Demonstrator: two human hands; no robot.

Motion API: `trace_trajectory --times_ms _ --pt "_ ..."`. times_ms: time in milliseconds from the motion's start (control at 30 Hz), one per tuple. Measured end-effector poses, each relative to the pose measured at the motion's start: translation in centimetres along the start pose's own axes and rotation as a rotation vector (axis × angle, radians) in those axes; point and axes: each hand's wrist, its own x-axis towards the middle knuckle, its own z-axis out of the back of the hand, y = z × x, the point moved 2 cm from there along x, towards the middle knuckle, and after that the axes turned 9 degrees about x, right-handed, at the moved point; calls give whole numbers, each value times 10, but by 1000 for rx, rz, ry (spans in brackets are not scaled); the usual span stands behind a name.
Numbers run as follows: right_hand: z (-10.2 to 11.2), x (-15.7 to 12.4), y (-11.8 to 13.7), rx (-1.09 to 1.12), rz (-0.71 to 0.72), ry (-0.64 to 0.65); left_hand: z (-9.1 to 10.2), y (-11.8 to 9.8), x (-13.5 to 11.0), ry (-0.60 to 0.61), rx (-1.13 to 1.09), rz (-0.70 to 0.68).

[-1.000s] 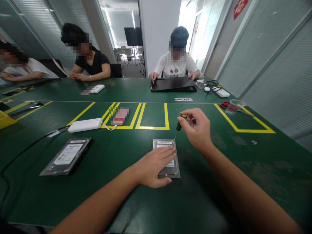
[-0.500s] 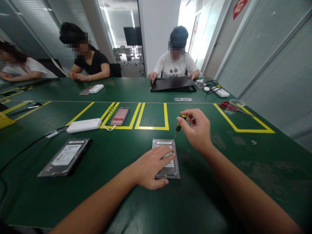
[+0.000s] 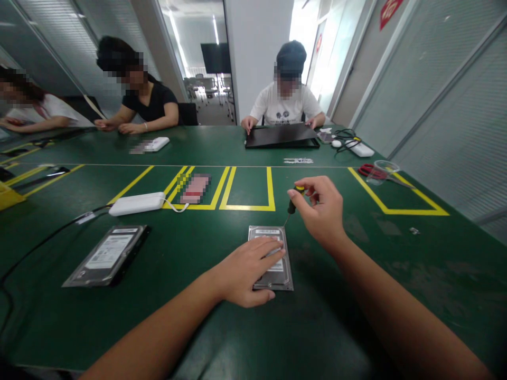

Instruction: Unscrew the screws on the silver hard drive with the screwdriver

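A hard drive [image 3: 283,281] lies label up on the green table in front of me. My left hand [image 3: 251,269] rests flat across it with its fingers spread, covering much of the label. Between the thumb and fingers of my right hand [image 3: 320,208] is a small screwdriver [image 3: 292,205] with a black and yellow handle. Its thin shaft slants down, and the tip meets the drive's far right corner. Whether the tip sits in a screw is too small to tell. Off to the left lies a second hard drive [image 3: 109,256], also label up.
A white power bank [image 3: 137,203] with cables lies beyond the second drive, near a phone [image 3: 196,188]. Red-handled scissors [image 3: 370,171] and a clear plastic cup [image 3: 385,170] are at the right. Small bits [image 3: 414,231] lie nearer. Across the table, a person [image 3: 285,103] holds a black panel [image 3: 279,136].
The screwdriver's handle has turned slightly and leans a little differently in my right hand. My left hand stays on the drive. The co-worker in black has moved a hand to the left.
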Motion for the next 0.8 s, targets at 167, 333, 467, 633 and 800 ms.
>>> trace_trajectory --times_ms 167,333,467,633,800 --pt "0 -2 -2 -7 -60 22 0 0 0 -11 -1 -5" --pt "0 -1 1 8 5 10 1 0 0 -6 8 -1" --pt "-2 0 0 10 16 -2 2 0 0 -3 13 -1" --pt "-1 0 0 2 29 11 1 0 0 7 12 0" --pt "0 -1 -1 -14 -12 37 0 0 0 -4 18 -7"
